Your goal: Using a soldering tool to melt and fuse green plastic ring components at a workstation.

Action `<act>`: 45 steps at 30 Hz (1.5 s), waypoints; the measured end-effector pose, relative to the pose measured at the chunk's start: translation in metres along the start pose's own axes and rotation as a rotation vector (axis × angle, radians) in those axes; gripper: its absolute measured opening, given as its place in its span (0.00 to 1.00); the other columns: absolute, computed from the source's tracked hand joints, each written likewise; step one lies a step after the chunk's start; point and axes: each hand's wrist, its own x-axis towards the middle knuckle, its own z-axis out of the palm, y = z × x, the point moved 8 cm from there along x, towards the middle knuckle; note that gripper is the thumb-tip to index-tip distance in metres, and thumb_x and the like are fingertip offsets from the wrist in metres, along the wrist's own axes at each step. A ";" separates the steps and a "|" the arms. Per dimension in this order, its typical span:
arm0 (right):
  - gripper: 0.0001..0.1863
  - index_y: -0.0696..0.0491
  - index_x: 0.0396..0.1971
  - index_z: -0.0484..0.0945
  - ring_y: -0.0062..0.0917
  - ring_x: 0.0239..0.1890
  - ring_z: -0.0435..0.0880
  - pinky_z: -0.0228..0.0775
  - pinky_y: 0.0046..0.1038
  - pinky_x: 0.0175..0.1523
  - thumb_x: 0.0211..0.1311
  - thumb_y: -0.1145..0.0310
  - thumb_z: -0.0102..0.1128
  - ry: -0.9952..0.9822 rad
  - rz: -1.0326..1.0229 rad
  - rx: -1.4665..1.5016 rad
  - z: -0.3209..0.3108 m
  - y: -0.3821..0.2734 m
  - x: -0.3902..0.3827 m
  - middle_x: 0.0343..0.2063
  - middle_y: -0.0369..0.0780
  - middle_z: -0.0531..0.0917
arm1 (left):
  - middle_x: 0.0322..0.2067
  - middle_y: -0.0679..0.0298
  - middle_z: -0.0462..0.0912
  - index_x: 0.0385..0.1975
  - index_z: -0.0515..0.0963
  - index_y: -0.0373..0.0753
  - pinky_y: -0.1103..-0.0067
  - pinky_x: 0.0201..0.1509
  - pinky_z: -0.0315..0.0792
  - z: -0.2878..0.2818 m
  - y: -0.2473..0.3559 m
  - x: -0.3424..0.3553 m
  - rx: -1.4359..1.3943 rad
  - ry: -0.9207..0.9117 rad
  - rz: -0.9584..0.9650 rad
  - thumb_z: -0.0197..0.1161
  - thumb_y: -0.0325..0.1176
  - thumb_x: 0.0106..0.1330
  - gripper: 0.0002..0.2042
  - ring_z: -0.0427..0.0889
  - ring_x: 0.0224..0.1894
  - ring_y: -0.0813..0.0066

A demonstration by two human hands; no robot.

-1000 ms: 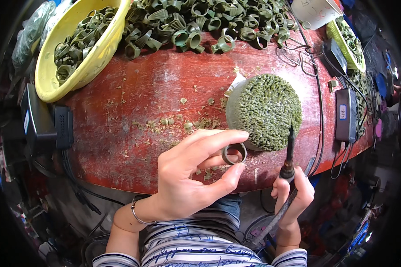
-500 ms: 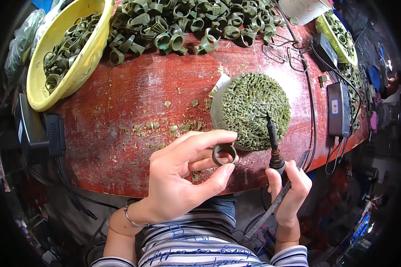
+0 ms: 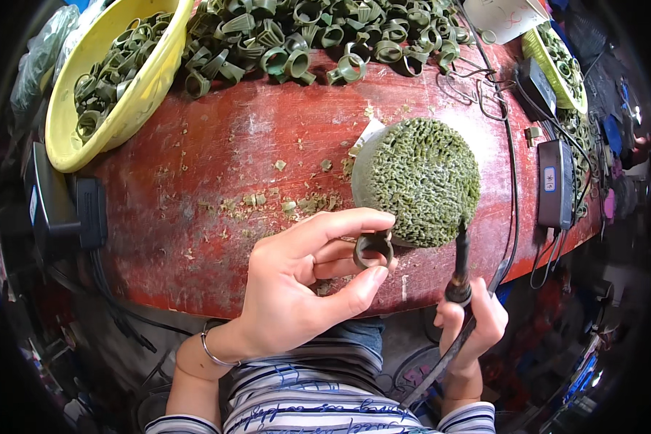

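A dark green ring-shaped piece is pinched between the thumb and forefinger of my left hand, its opening facing up. My right hand grips a soldering-iron-like tool with a dark barrel and a collar below it. The tool's tip points away from me, at the near right edge of a round block. That block has pale sides and a rough, pitted green top. Whether the tip touches it I cannot tell. The ring and the tool are apart.
Many similar green rings lie heaped at the table's far side. More fill a yellow basket at left and another basket at right. Crumbs litter the red table. Black power boxes and cables stand at right.
The tool's tip has moved from over the middle of the block's rough top to its near right edge. My left hand keeps the ring, now turned slightly. The whole view has shifted a little.
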 end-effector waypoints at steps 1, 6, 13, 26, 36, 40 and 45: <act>0.17 0.61 0.27 0.74 0.31 0.15 0.75 0.67 0.24 0.22 0.47 0.63 0.66 0.000 -0.020 0.051 0.002 -0.002 -0.003 0.16 0.41 0.75 | 0.39 0.52 0.76 0.47 0.67 0.26 0.77 0.46 0.75 0.000 0.000 0.000 -0.050 0.002 -0.015 0.55 0.15 0.53 0.19 0.80 0.40 0.65; 0.18 0.61 0.29 0.75 0.27 0.15 0.76 0.67 0.21 0.21 0.46 0.61 0.67 -0.004 -0.103 0.066 0.015 -0.006 -0.007 0.15 0.39 0.75 | 0.39 0.52 0.76 0.47 0.67 0.26 0.75 0.47 0.74 -0.001 -0.004 0.002 -0.088 -0.024 -0.053 0.55 0.16 0.53 0.19 0.80 0.40 0.65; 0.19 0.60 0.28 0.76 0.27 0.14 0.76 0.67 0.21 0.21 0.42 0.62 0.70 -0.015 -0.110 0.013 0.015 -0.010 -0.005 0.14 0.39 0.75 | 0.43 0.62 0.72 0.49 0.68 0.31 0.84 0.49 0.71 -0.002 -0.006 -0.001 -0.127 -0.082 -0.079 0.57 0.18 0.56 0.19 0.75 0.44 0.79; 0.19 0.59 0.28 0.76 0.27 0.14 0.76 0.67 0.21 0.21 0.40 0.61 0.71 -0.008 -0.110 -0.041 0.016 -0.011 -0.006 0.15 0.39 0.75 | 0.44 0.61 0.72 0.49 0.69 0.31 0.84 0.49 0.71 -0.002 -0.007 -0.001 -0.139 -0.087 -0.066 0.57 0.18 0.56 0.19 0.75 0.44 0.79; 0.19 0.59 0.28 0.76 0.27 0.15 0.75 0.67 0.21 0.22 0.39 0.63 0.72 -0.012 -0.109 -0.033 0.017 -0.010 -0.006 0.15 0.39 0.75 | 0.40 0.53 0.76 0.47 0.67 0.26 0.75 0.48 0.75 -0.003 -0.004 0.000 -0.083 -0.004 -0.071 0.55 0.15 0.52 0.19 0.79 0.41 0.66; 0.19 0.60 0.28 0.76 0.27 0.15 0.76 0.67 0.21 0.22 0.40 0.63 0.71 -0.016 -0.112 -0.027 0.016 -0.012 -0.004 0.15 0.40 0.75 | 0.40 0.52 0.76 0.47 0.67 0.25 0.75 0.47 0.75 -0.004 -0.002 0.000 -0.070 0.001 -0.053 0.55 0.15 0.52 0.20 0.79 0.41 0.66; 0.18 0.60 0.28 0.76 0.27 0.15 0.76 0.68 0.21 0.22 0.40 0.63 0.71 -0.011 -0.106 -0.019 0.016 -0.010 -0.006 0.15 0.40 0.75 | 0.40 0.52 0.76 0.47 0.67 0.25 0.75 0.47 0.75 -0.003 -0.002 0.000 -0.054 0.005 -0.043 0.55 0.15 0.52 0.19 0.80 0.40 0.66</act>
